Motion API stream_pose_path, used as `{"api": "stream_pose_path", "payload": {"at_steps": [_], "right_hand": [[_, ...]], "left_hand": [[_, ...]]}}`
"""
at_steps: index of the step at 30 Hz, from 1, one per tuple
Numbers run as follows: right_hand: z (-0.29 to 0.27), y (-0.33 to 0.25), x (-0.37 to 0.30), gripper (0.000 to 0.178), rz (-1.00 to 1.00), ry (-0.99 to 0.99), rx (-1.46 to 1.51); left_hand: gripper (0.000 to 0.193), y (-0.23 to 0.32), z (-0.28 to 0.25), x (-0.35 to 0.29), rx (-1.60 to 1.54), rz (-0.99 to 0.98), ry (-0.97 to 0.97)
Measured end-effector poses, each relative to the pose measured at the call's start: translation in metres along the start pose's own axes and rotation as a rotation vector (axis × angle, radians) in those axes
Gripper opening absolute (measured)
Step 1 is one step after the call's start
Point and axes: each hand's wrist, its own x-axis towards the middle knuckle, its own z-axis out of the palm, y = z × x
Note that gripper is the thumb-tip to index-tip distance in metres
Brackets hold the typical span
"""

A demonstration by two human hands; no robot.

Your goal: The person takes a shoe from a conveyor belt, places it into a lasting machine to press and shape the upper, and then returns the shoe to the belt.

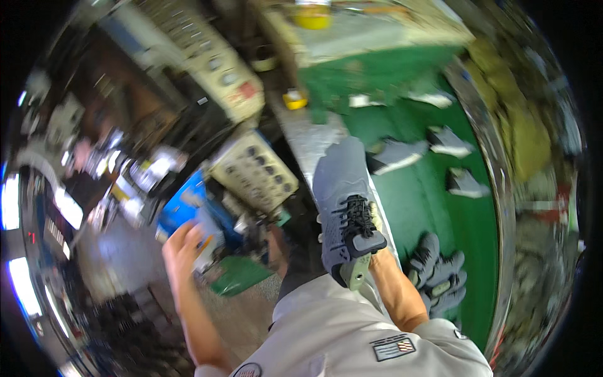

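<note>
My right hand [377,220], mostly hidden beneath a grey shoe upper [342,182], is closed around it from below. Pale fingertips, perhaps gloved, peek out along both of its sides. Black laces [359,217] cross the upper, and its toe points away from me. A pale green shoe last [355,273] with a round hole sticks out of the heel end. My left hand [181,248] is raised at the left, smeared by motion, beside a blue machine part [188,204]. Whether its fingers hold anything does not show.
A green conveyor belt [408,207] on the right carries several grey shoe uppers [433,264]. Across its far end stands a green-sided bench [370,75] with a yellow tin [313,14]. Left of me are machines and a control panel with black knobs [254,169].
</note>
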Motion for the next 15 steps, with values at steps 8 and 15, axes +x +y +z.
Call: {"api": "stream_pose_path", "payload": {"at_steps": [8,15], "right_hand": [[0.065,0.16,0.153,0.035,0.152,0.054,-0.453],[0.128,0.247,0.232,0.037,0.084,0.025,-0.901]], "left_hand": [[0.026,0.026,-0.018,0.029,-0.442,-0.289,-0.05],[0.035,-0.054,-0.084,0.068,-0.795,-0.028,0.3]]}}
